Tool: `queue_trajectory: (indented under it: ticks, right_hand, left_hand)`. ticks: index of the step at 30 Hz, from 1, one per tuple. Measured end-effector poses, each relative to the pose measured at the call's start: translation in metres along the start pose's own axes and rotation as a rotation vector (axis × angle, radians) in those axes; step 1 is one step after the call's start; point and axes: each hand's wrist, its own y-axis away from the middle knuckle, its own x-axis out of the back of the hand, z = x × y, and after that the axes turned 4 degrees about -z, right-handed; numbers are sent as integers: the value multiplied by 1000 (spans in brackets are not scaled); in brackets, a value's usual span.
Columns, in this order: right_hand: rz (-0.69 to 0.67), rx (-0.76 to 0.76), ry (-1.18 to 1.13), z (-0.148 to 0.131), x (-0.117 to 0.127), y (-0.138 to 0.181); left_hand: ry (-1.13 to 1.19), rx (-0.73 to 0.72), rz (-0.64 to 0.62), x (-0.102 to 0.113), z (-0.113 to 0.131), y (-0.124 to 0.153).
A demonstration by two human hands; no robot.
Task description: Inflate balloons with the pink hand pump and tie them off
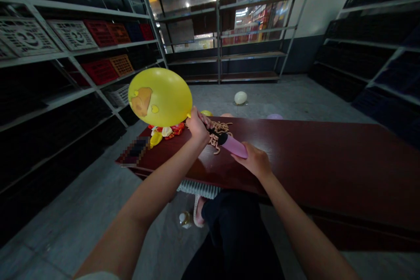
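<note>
A large inflated yellow balloon (160, 98) with a printed brown figure floats out left of my left hand (198, 126). The fingers of that hand are closed round the balloon's neck. My right hand (256, 160) is wrapped around the pink body of a hand balloon pump (234, 146), whose black end points toward my left hand. Whether the pump's nozzle sits inside the balloon's neck is hidden by my left fingers. Beneath and behind the pump lies a heap of thin beige, curly pieces (216, 133) on the dark red table (315, 153).
Limp yellow balloons (156, 139) and red ones (177, 129) lie at the table's left, beside a pixelated dark object (136, 151). A white balloon (240, 98) rests on the floor beyond. A bottle (185, 219) stands near my foot. Shelves with crates (72, 35) line the left.
</note>
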Motion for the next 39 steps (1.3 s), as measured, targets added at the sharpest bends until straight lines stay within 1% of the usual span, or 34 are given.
queue_trajectory:
  ticks: [4, 7, 10, 13, 16, 20, 23, 27, 30, 32, 34, 39]
  right_hand:
    - [-8, 28, -28, 1, 1, 1]
    - [12, 55, -50, 1, 2, 1]
    - [23, 47, -53, 1, 2, 1]
    - [51, 39, -43, 1, 1, 1]
    - [86, 7, -33, 2, 1, 2]
    - [110, -94, -4, 5, 1, 0]
    - [103, -118, 5, 5, -1, -2]
    - [65, -158, 13, 6, -3, -4]
    - [27, -197, 19, 6, -3, -5]
    - [9, -200, 12, 5, -3, -5]
    - [-6, -183, 4, 4, -3, -6]
    - [-43, -102, 3, -3, -1, -7]
  left_hand:
    - [-7, -1, 30, 8, 34, -11]
    - [-17, -23, 28, 8, 59, -18]
    - [-28, -31, -3, 1, 79, -22]
    - [-21, -61, -64, -11, 84, -22]
    - [1, -117, -94, -23, 75, -22]
    - [7, -123, -83, -35, 45, -23]
    - [-9, -83, -84, -41, 15, -19]
    - [-50, -4, -86, -44, -30, -3]
    - [-68, 65, -89, -42, -54, 5]
    - [-64, 99, -94, -38, -60, 6]
    - [-54, 119, -84, -32, -59, 2]
    - [-37, 141, -39, -12, -38, -3]
